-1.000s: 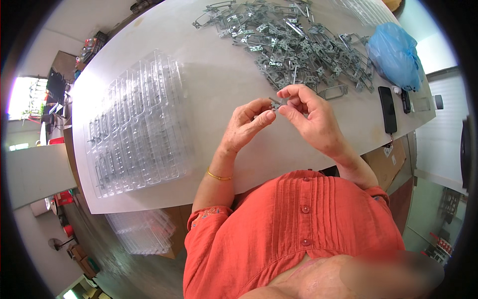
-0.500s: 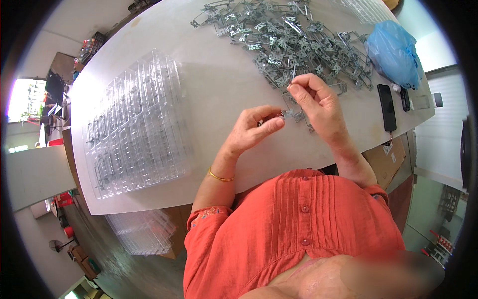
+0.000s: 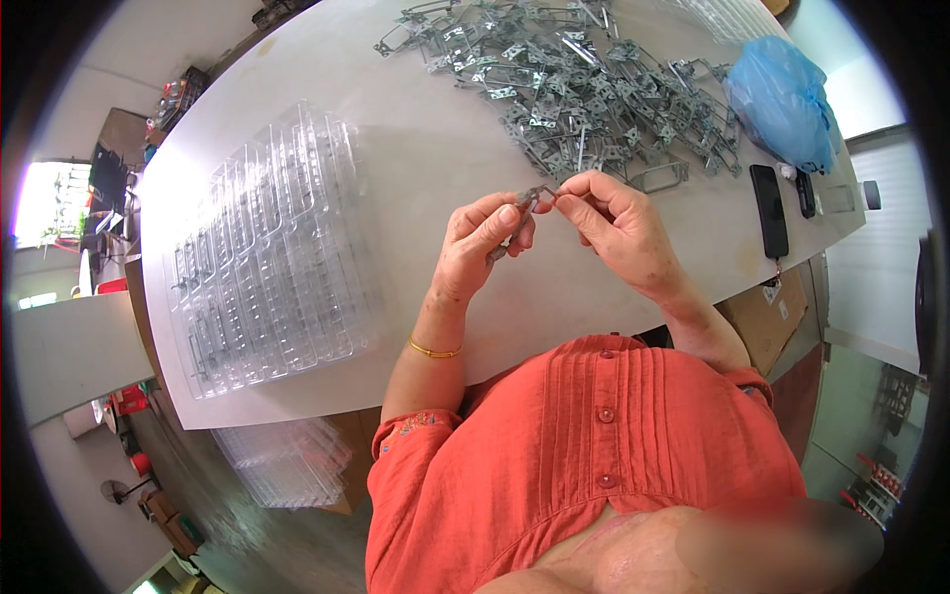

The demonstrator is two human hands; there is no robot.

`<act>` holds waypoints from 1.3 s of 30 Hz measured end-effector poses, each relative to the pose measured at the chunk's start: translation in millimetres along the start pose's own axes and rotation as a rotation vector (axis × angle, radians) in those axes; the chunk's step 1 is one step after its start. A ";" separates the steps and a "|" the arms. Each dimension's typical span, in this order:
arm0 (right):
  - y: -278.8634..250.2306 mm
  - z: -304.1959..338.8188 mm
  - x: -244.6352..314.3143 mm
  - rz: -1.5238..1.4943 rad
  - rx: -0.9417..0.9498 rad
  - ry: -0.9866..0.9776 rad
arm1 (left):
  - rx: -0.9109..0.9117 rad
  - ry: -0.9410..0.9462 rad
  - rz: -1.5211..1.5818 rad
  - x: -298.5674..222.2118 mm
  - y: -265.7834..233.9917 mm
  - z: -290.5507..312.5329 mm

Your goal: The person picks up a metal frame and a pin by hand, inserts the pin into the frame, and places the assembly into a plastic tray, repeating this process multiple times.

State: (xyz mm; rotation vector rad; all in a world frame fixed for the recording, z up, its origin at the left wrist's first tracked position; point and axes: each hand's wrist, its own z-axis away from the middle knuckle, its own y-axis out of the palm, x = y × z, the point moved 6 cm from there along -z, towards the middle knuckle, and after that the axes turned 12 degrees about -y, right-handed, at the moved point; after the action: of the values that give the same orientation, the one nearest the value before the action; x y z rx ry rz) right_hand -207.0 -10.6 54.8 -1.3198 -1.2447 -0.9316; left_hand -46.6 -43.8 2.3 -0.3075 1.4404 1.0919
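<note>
My left hand (image 3: 482,241) is closed around a small grey metal bracket (image 3: 535,194), thumb on top, the part's upper end sticking out past the fingertips. My right hand (image 3: 621,230) pinches the thin wire end of that bracket from the right. The fingers hide most of the part. Beyond both hands lies a big tangled heap of metal brackets (image 3: 584,94) with wire loops. One bracket with a long loop (image 3: 661,177) lies at the heap's near edge. Left of my left hand sits a stack of clear plastic trays (image 3: 277,247), with some metal parts in the compartments.
At the right of the white table (image 3: 426,129) are a tied blue plastic bag (image 3: 782,104), a black phone (image 3: 769,211) and a small black object (image 3: 806,196). More clear trays (image 3: 717,20) lie at the far right. Below the table's left edge stand further clear trays (image 3: 282,460).
My right hand has come down and left, away from the heap's edge. My left hand has turned and risen slightly with the bracket, and both hands now meet at it.
</note>
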 end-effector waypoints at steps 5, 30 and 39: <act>-1.0 1.4 0.7 0.000 -0.005 0.055 | -0.039 0.014 -0.109 -1.3 -2.4 0.7; -14.9 -6.9 -21.8 0.001 -0.023 0.040 | 0.141 -0.178 -0.319 5.2 19.3 7.0; -0.8 4.4 8.3 -0.029 0.062 0.062 | -0.006 -0.088 -0.041 3.4 -2.6 -0.7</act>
State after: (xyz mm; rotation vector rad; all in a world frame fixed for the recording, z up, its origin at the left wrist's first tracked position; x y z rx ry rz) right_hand -206.9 -5.0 62.4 -1.2184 -1.2381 -0.9409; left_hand -45.9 -44.3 -1.9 -0.2884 1.3475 1.0645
